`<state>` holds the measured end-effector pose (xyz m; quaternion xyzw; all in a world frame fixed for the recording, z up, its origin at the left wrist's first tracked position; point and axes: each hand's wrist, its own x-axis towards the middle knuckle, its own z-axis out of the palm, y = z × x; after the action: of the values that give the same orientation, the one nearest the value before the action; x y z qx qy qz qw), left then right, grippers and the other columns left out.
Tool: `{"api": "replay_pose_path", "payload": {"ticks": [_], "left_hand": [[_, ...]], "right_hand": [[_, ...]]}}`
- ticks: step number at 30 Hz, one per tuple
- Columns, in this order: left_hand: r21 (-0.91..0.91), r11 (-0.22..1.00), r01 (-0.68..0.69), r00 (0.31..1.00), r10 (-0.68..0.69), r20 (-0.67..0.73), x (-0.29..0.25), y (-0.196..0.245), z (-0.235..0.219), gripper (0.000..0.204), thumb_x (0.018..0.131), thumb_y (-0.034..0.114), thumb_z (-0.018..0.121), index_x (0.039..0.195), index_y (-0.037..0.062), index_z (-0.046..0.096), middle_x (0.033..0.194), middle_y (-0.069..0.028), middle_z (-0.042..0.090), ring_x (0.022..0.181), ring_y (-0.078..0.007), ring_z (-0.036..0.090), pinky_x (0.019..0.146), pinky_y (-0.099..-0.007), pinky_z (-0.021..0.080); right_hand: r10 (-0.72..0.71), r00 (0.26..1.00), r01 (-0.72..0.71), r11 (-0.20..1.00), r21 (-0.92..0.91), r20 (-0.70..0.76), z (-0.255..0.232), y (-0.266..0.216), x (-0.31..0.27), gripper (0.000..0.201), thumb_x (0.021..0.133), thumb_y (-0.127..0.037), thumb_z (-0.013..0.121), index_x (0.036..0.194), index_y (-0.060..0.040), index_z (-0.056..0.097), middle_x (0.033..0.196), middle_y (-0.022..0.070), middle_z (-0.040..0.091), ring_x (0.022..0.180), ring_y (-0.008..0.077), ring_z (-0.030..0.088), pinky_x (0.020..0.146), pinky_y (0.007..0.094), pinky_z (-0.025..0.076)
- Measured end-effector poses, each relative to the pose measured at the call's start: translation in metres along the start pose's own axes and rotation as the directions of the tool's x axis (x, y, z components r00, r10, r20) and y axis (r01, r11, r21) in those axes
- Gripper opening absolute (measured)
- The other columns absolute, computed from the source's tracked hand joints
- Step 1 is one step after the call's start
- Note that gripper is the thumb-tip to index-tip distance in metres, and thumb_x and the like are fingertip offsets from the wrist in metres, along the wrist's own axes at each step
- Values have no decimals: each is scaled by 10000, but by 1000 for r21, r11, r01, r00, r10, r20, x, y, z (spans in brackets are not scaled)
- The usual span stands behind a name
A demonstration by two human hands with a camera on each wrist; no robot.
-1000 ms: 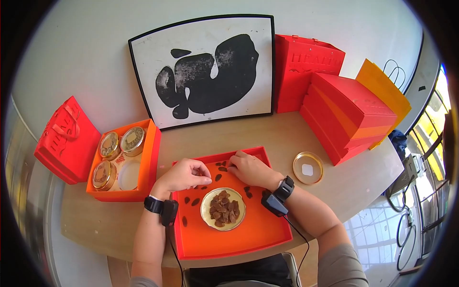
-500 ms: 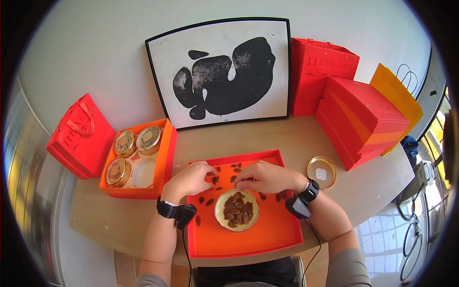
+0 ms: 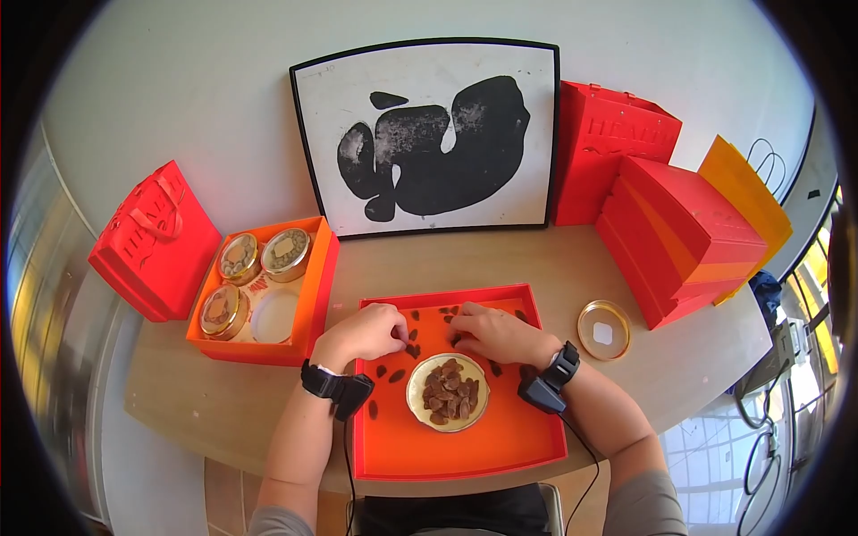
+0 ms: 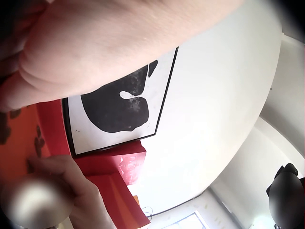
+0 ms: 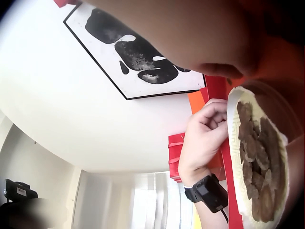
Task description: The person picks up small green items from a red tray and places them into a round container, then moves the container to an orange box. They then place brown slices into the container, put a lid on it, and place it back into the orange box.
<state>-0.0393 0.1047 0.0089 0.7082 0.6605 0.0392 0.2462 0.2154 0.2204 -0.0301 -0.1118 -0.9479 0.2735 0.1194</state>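
A shallow cream dish [image 3: 416,394] holds a heap of brown dried slices [image 3: 451,390] inside a red-rimmed orange tray [image 3: 465,456]. Dark slices like these lie scattered across the tray's far and left parts. Beyond the dish, my right hand [image 3: 505,334] reaches down with its fingertips on a dark slice [image 3: 456,339], pinching it. My left hand [image 3: 368,332] is at the tray's left side, fingers curled, its fingertips beside several slices [image 3: 413,344]. Whether the left fingertips hold a slice I cannot tell. The right wrist view shows the left hand [image 5: 202,138] beyond the dish.
Left of the tray stands an orange box [image 3: 307,295] with three gold-lidded jars and an unfilled round slot. A round gold-rimmed lid [image 3: 604,330] lies on the right. Behind are a framed picture [image 3: 429,134], red bags [image 3: 612,134] and stacked red boxes [image 3: 670,241].
My right hand went from the tray's far edge to near the dish, then back slightly away from it, onto the dark slice. The left hand shifted slightly along the left side. The head view turned left.
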Motion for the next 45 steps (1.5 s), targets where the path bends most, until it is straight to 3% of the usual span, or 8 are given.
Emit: {"api": "replay_pose_path", "payload": {"ticks": [9,19,25,27,31,33,39,45], "left_hand": [[-194,981,10,999,-1,46,-12,33,-13,287,899,271,761,972,-6,735,951,-128,715,872,-249,693,789,-372,554],[-105,991,-81,995,74,-69,3,3,7,291,846,209,806,1029,-3,727,969,-105,691,897,-215,683,796,-344,553],[-168,985,-41,999,40,-5,5,0,3,240,854,193,792,980,-6,739,971,-109,692,876,-218,686,774,-342,550],[-161,985,-67,998,64,-25,6,-1,4,220,856,185,786,962,-3,745,957,-110,694,858,-222,687,765,-343,546],[-185,981,-66,998,62,-27,6,-5,6,215,856,185,784,957,0,741,943,-112,698,846,-223,686,766,-347,545],[-150,984,-97,995,92,-45,5,-5,6,207,860,185,779,945,2,733,925,-113,708,833,-222,687,767,-352,546],[-195,978,-69,998,69,-7,5,-5,4,215,868,200,777,935,4,723,878,-104,729,812,-220,688,751,-354,543],[-265,964,-37,999,39,2,-20,34,-28,200,898,191,763,931,-1,720,864,-81,732,805,-190,690,746,-331,545]], "right_hand": [[62,996,-61,998,13,-61,0,-1,0,170,941,-200,709,1037,-64,675,1067,138,606,948,363,675,831,445,556],[90,993,-93,995,-42,-76,-1,2,2,192,918,-195,717,973,-15,684,985,161,684,933,365,684,832,448,555],[186,982,-173,941,291,-16,-29,-27,6,249,927,-223,764,996,4,688,866,114,731,787,252,698,752,358,549],[185,928,-343,759,553,322,-40,-36,5,255,936,-227,768,1015,7,703,904,104,732,807,198,685,760,318,541],[107,991,-132,901,414,84,-22,-19,6,276,921,-215,773,1095,-10,715,955,109,726,860,215,687,773,325,542],[64,983,-42,991,127,-174,-10,-3,8,317,910,-203,767,1176,-37,714,1061,128,690,921,258,688,810,364,552],[132,984,-146,983,-115,-118,-3,-4,1,292,916,-193,739,1186,-83,725,1119,149,609,966,332,683,867,421,557],[134,989,-136,990,-22,-67,-5,5,2,217,913,-190,741,1091,-68,717,1080,144,610,960,329,682,857,418,557]]}}
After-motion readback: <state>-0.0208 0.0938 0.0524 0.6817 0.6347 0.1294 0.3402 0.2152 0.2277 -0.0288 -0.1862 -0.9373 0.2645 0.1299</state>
